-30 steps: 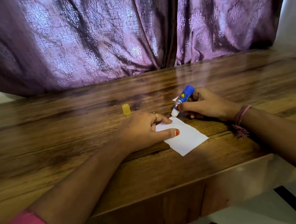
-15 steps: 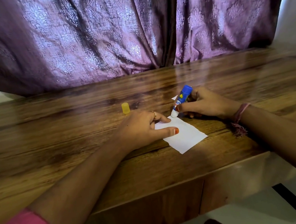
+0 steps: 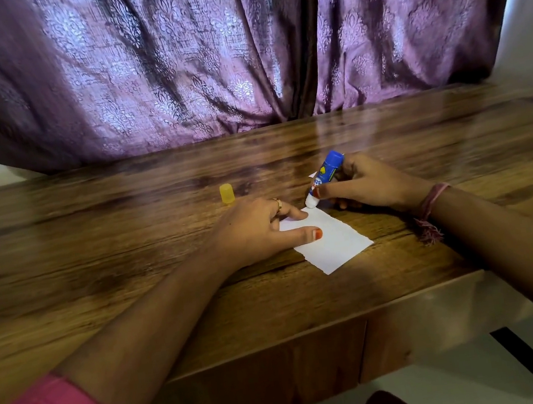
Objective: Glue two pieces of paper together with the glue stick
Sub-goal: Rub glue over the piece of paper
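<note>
Near the table [image 3: 167,282] front edge, left hand [image 3: 255,233] presses paper [image 3: 335,243] flat; right hand [image 3: 368,185] grips glue stick [image 3: 324,177] at its far corner

The right hand [image 3: 368,185] grips a blue glue stick [image 3: 326,175], tilted, its white tip touching the far corner of a white sheet of paper [image 3: 335,243] on the wooden counter [image 3: 131,263]. The left hand [image 3: 255,233] rests on the sheet's left edge, index finger and thumb spread flat, just beside the glue tip. A second bit of paper [image 3: 312,174] peeks out behind the stick. A yellow cap [image 3: 227,194] stands just beyond the left fingers [image 3: 294,215]. Purple curtains [image 3: 205,57] hang behind the counter.
</note>
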Demonstrator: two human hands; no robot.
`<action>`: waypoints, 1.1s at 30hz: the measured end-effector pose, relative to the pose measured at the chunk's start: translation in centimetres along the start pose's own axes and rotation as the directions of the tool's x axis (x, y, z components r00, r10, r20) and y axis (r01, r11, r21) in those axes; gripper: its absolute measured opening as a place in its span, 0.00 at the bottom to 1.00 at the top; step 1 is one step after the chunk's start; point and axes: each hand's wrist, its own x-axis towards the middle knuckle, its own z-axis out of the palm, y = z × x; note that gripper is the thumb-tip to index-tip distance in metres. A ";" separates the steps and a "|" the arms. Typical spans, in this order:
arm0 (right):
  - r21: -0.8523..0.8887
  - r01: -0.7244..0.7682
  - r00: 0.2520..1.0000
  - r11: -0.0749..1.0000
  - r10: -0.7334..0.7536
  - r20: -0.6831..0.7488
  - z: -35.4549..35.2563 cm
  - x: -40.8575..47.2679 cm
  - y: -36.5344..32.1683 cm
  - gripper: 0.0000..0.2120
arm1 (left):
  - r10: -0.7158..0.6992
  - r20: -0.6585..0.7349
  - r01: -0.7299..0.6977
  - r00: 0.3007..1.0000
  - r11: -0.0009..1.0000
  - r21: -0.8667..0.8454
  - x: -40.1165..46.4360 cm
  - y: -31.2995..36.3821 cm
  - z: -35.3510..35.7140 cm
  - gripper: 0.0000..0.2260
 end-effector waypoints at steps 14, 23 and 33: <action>0.020 0.005 1.000 1.000 -0.005 0.018 -0.1 -0.3 -0.3 0.15 | -0.016 -0.007 0.016 1.000 1.000 -0.016 0.0 -0.1 0.1 0.20; 0.016 -0.015 0.999 1.000 0.014 0.032 -0.2 -0.9 -0.5 0.11 | -0.016 0.002 0.016 1.000 1.000 -0.006 -0.1 0.1 0.0 0.20; -0.017 0.013 0.999 1.000 -0.012 0.049 -0.3 -1.3 -0.9 0.09 | -0.035 0.005 0.035 0.999 0.999 -0.014 -0.1 0.4 -0.1 0.21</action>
